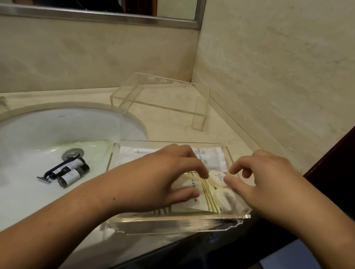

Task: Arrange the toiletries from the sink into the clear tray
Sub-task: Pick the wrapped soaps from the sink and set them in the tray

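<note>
Fingers [197,166]: left hand [162,175] curled round packet [205,197] | right hand [264,185] bent by soap [217,179], grip unclear | tray [183,222] near right

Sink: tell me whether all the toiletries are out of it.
No, two bottles and a razor lie in the sink beside the drain.

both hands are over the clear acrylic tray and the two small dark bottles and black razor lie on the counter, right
No: the head view shows the two small dark bottles and the black razor lying in the white sink basin by the metal drain, not on the counter. The left hand and right hand are over the clear acrylic tray.
</note>
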Demonstrator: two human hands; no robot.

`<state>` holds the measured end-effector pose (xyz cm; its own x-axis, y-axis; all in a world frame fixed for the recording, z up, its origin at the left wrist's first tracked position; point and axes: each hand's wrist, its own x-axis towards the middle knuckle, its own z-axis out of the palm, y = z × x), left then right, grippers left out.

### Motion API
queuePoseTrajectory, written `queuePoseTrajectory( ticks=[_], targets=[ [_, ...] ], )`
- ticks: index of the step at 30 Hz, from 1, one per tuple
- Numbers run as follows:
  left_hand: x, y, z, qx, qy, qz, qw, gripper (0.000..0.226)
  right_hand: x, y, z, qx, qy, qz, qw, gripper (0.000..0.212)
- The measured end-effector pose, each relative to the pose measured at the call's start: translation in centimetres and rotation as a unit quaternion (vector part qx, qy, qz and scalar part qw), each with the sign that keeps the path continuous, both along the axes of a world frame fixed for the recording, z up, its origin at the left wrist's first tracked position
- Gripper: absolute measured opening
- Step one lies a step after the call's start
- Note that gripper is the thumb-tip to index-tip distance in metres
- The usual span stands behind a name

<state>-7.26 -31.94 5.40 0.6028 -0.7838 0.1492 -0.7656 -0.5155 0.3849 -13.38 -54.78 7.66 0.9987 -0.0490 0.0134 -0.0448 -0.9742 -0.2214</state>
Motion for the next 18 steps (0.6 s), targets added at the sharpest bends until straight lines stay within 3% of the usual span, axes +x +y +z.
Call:
queuePoseTrajectory(
  ticks=[11,18],
  targets=[
    [0.8,4.3,1.6,-0.028,-0.060,0.063,0.996,0.031,1.1,4.2,1.6,0.070,-0.116,0.073,0.988,0.030],
    [1.4,10.1,2.4,-0.017,-0.068,0.128,0.989,0.036,3.2,9.9,1.6,0.078,-0.110,0.143,0.980,0.037]
  ],
)
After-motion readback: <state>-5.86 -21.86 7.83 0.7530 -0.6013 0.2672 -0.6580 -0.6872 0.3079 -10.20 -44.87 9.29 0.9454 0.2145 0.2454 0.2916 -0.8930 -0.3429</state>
